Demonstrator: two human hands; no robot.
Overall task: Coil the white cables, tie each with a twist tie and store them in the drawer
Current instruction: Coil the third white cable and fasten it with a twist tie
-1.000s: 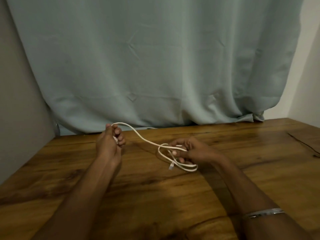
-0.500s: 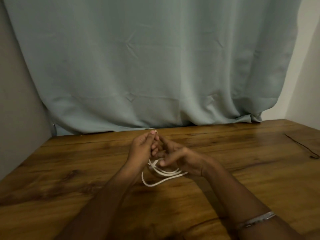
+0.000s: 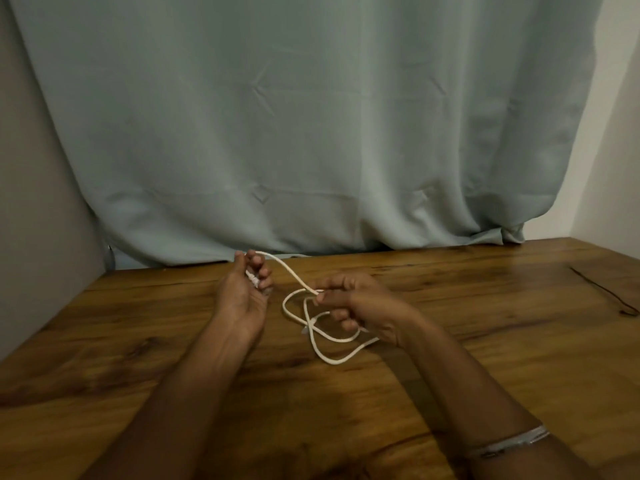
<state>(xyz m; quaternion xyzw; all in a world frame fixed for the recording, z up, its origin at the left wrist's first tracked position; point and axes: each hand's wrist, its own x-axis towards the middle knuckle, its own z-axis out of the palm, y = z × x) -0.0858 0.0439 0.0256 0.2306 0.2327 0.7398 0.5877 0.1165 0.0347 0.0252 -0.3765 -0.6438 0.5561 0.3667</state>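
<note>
Two bare hands work above a wooden worktop (image 3: pixel 485 341), near its back edge. The left hand (image 3: pixel 242 292) has its fingers curled round one end of a white cable (image 3: pixel 294 273). The right hand (image 3: pixel 360 306) pinches the cable between thumb and forefinger, with loose loops hanging beneath it onto the worktop.
</note>
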